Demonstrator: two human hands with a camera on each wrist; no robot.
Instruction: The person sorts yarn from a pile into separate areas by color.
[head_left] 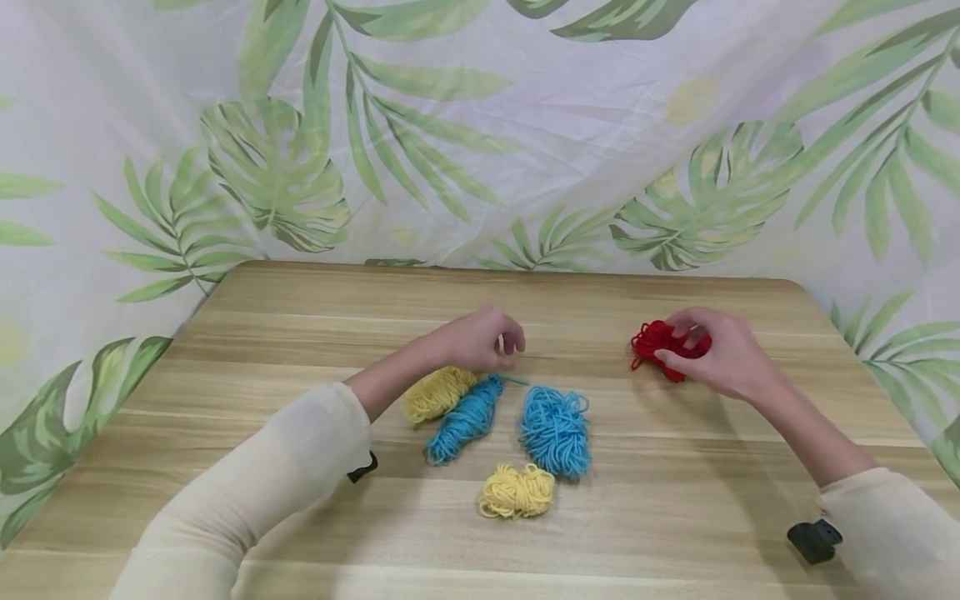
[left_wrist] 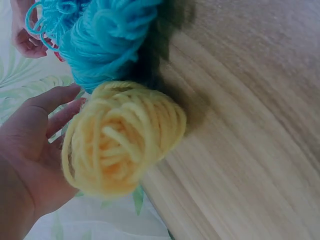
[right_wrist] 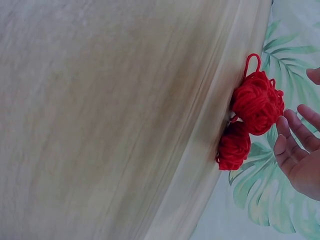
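In the head view my right hand (head_left: 722, 354) is at the red yarn (head_left: 654, 343) on the right of the table, thumb and fingers spread around it. The right wrist view shows two red bundles, a larger one (right_wrist: 257, 103) and a smaller one (right_wrist: 234, 146), with relaxed fingertips right at the larger. My left hand (head_left: 480, 340) hovers with loosely bent fingers and nothing in them. Just below it lie a yellow bundle (head_left: 441, 393) and a twisted blue skein (head_left: 467, 421), side by side. Seen from the left wrist, the yellow bundle partly hides that hand (left_wrist: 27, 135).
A second blue skein (head_left: 557, 432) lies in the middle of the wooden table (head_left: 300, 517), with another yellow bundle (head_left: 517, 492) in front of it. Behind the far table edge hangs a leaf-patterned cloth (head_left: 570, 150). A small black device (head_left: 815, 542) sits at the right cuff.
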